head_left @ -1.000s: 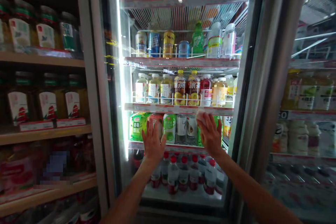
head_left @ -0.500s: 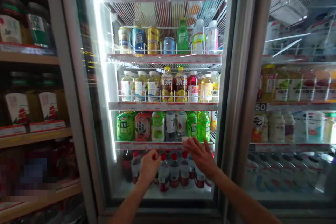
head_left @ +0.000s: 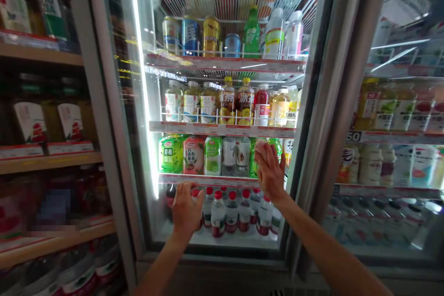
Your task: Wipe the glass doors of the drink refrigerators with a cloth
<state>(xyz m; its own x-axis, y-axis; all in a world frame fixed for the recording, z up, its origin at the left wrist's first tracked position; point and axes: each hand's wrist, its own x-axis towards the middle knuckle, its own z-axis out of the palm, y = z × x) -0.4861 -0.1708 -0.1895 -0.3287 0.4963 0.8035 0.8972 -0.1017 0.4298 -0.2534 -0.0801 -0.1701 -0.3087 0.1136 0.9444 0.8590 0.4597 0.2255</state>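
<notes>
My right hand (head_left: 270,173) is raised before the lit drinks fridge (head_left: 217,178), its fingers pressed over a pale, crumpled cloth (head_left: 261,146). Behind this hand, green bottles (head_left: 254,166) on the fridge shelf are partly hidden. Lower and to the left, my left hand (head_left: 187,208) has its fingers spread and slightly bent, with nothing in it. Small red-capped bottles (head_left: 218,215) stand behind and beside it on the fridge floor. Reflections suggest a glass pane between my hands and the drinks; whether the left hand touches it I cannot tell.
Cans (head_left: 211,37) and bottles fill the upper fridge shelves. A metal door frame (head_left: 329,115) runs up the right, with another drinks fridge (head_left: 398,136) beyond it. Wooden shelves (head_left: 52,162) with large bottles stand on the left.
My right hand has moved up and slightly right with the cloth. My left hand has gone from a closed fist to spread fingers and shifted left. The view has tilted down a little.
</notes>
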